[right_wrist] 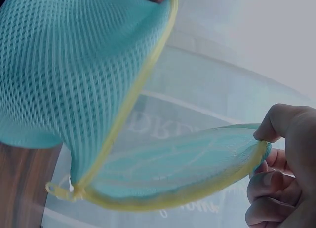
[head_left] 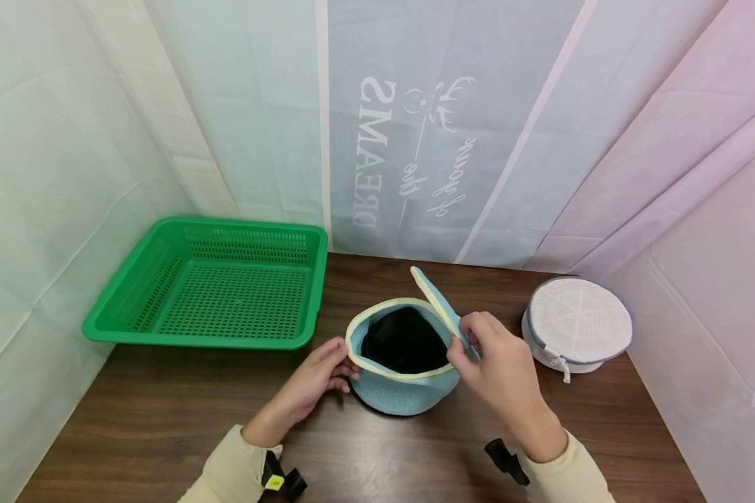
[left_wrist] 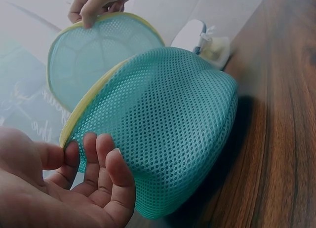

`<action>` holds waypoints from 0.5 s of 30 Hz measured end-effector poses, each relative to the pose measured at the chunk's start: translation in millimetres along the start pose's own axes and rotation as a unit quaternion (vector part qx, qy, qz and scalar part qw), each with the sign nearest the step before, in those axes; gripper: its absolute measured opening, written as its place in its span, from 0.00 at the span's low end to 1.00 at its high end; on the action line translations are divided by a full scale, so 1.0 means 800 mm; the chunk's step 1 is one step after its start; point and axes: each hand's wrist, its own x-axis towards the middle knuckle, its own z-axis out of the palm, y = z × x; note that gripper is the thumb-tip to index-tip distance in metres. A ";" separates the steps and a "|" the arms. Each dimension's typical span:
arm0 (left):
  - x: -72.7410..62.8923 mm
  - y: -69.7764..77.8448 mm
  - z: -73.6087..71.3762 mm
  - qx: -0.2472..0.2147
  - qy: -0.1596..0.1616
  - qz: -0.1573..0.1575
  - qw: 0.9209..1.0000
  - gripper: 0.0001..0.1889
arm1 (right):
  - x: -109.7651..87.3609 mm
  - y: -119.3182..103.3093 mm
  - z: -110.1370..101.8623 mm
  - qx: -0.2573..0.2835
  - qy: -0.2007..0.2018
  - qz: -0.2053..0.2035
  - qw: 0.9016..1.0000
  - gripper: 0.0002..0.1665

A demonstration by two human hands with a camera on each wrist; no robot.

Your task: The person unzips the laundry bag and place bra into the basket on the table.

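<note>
A blue mesh laundry bag [head_left: 403,392] with yellow zipper edging stands on the table, its round lid [head_left: 439,299] folded up and its mouth open. Dark black contents [head_left: 405,339], whose kind I cannot tell, fill the inside. At the bag's left side, my left hand [head_left: 319,376] pinches the yellow rim between thumb and forefinger, the other fingers loosely curled beside the mesh. My right hand [head_left: 500,363] pinches the lid's yellow edge and holds it raised. In the right wrist view a yellow zipper pull [right_wrist: 60,191] hangs where lid and bag meet.
A green perforated plastic basket [head_left: 317,293] stands at the back left of the wooden table [head_left: 182,405]. A round white mesh bag [head_left: 580,323] with grey edging and a white zipper pull sits at the right. Printed curtains [head_left: 277,105] enclose the back and sides.
</note>
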 end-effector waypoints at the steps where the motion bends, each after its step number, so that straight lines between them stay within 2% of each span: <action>1: 0.000 0.000 -0.001 0.002 0.001 0.000 1.000 0.15 | 0.000 0.002 -0.001 0.000 0.003 0.003 1.000 0.03; 15: -0.004 0.001 -0.005 0.004 0.010 0.003 1.000 0.14 | -0.005 0.024 -0.029 -0.037 0.037 0.061 0.997 0.05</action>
